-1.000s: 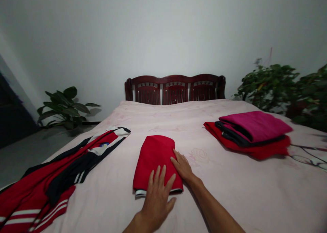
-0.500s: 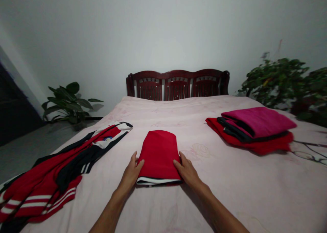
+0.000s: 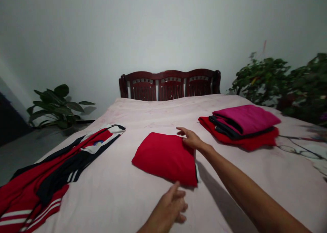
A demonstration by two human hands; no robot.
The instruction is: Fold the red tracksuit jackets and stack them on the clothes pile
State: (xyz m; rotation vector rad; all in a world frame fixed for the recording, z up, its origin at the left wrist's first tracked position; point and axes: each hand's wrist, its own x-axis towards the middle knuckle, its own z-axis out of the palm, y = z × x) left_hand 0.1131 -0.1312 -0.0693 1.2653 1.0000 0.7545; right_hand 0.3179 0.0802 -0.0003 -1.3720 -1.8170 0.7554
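Right hand [image 3: 192,139], fingers together, touches the far corner of the folded red cloth [image 3: 163,158], grip unclear; left hand [image 3: 170,206], loosely curled, lies just off its near edge.

Hands have room over the pink bedspread [image 3: 158,115] up top, but the stack of folded clothes [image 3: 242,125] crowds the right hand [image 3: 191,139] on its right.
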